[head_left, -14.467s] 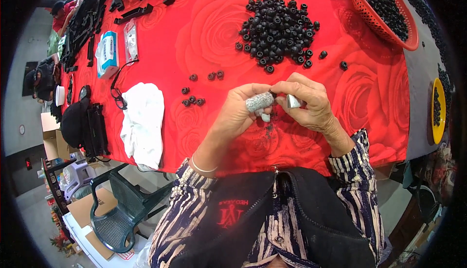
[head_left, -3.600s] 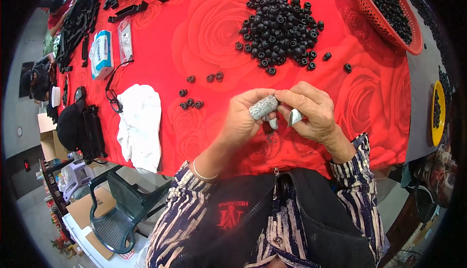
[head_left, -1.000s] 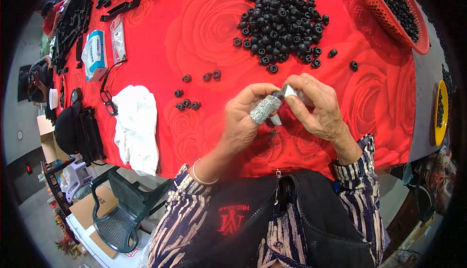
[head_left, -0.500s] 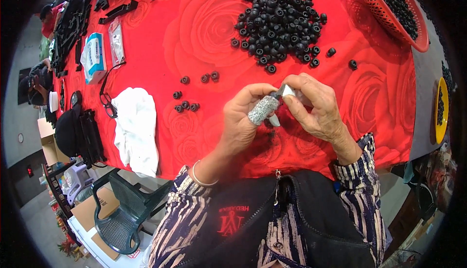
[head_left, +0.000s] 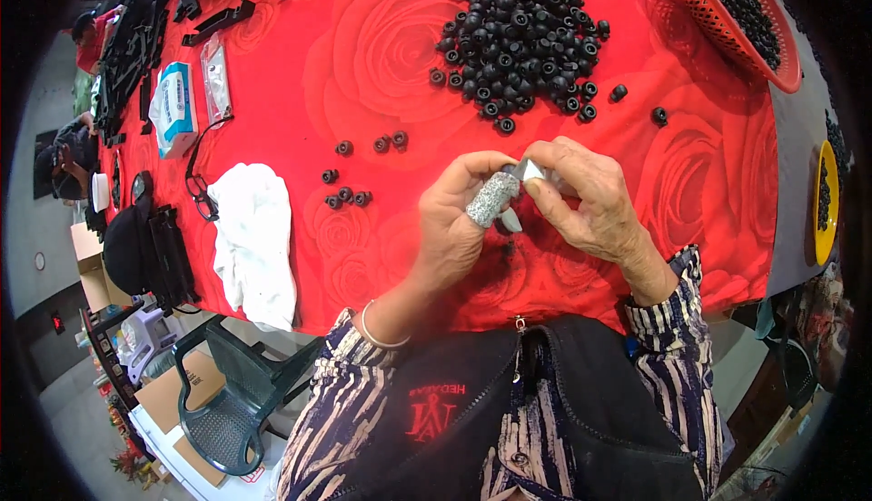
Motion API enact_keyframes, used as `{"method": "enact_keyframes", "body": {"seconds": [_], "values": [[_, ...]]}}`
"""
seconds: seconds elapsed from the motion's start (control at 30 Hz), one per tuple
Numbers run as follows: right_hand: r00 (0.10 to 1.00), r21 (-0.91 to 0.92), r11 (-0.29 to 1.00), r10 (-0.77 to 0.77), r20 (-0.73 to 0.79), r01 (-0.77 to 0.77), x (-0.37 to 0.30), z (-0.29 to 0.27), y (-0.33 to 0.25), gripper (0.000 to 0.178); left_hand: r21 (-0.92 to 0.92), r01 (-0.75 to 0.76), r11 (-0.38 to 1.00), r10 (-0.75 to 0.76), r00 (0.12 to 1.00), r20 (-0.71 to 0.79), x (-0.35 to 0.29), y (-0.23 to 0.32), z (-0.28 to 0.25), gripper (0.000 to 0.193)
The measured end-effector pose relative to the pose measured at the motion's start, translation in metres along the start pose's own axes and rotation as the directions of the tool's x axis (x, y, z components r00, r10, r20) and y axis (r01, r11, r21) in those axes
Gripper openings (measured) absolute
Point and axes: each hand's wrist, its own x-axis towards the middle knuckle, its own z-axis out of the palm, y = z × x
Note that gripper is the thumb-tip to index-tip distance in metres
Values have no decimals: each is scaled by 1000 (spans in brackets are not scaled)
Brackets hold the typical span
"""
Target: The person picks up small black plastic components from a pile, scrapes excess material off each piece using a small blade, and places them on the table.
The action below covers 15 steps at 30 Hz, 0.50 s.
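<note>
Above the red cloth near the table's front edge, my two hands meet at the fingertips. My left hand (head_left: 450,219) is closed, with a grey speckled wrap (head_left: 493,198) on one finger. It pinches a small dark piece, mostly hidden by the fingers. My right hand (head_left: 589,201) is closed on a small silvery blade (head_left: 533,171), which touches or nearly touches that piece. Dark crumbs (head_left: 508,248) lie on the cloth below. Left of my hands are several loose small black round parts (head_left: 345,195). A large heap of such parts (head_left: 520,42) lies beyond.
At the far right stands a red basket (head_left: 727,24) of black parts; a yellow dish (head_left: 825,247) sits below it. To the left are a white cloth (head_left: 254,238), glasses (head_left: 202,197), a tissue box (head_left: 174,110) and long black parts (head_left: 127,65). A dark chair (head_left: 218,410) stands at lower left.
Both hands stay in nearly the same place, with only slight finger movement. The blade in my right hand has tilted a little. The loose parts and heap look unmoved.
</note>
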Motion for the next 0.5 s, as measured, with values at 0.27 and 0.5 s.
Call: {"method": "enact_keyframes", "body": {"seconds": [0.27,0.5], "values": [[982,147,979,154,-105,-138,0,-4,-5,28,-38,49,998,-50,998,-25,1,2,-1,24],[989,51,989,-136,-59,139,-1,3,-5,37,-142,73,987,-76,997,-18,2,2,-1,21]]}}
